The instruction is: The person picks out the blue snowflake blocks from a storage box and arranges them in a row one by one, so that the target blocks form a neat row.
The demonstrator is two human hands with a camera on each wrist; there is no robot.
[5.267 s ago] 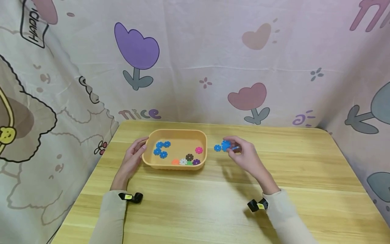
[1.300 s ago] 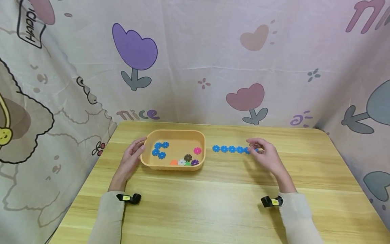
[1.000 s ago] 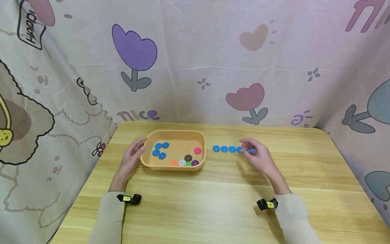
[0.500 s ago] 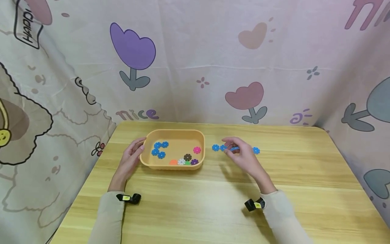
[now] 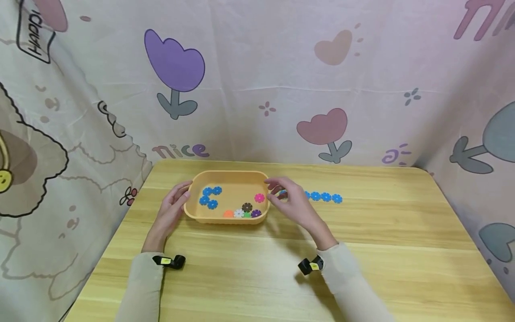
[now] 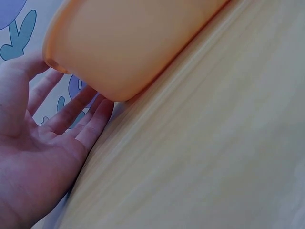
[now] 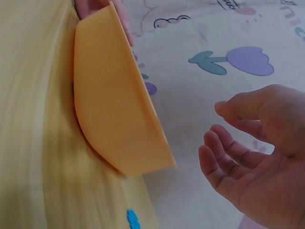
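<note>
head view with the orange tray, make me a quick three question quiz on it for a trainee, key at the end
1. True or false: the right hand is holding a disc.

2. What colour is the row of discs on the table?
a) pink
b) brown
c) blue

3. How many blue discs can be seen inside the tray?

Key
1. False; the right wrist view shows it holding nothing.
2. c) blue
3. Four
</note>
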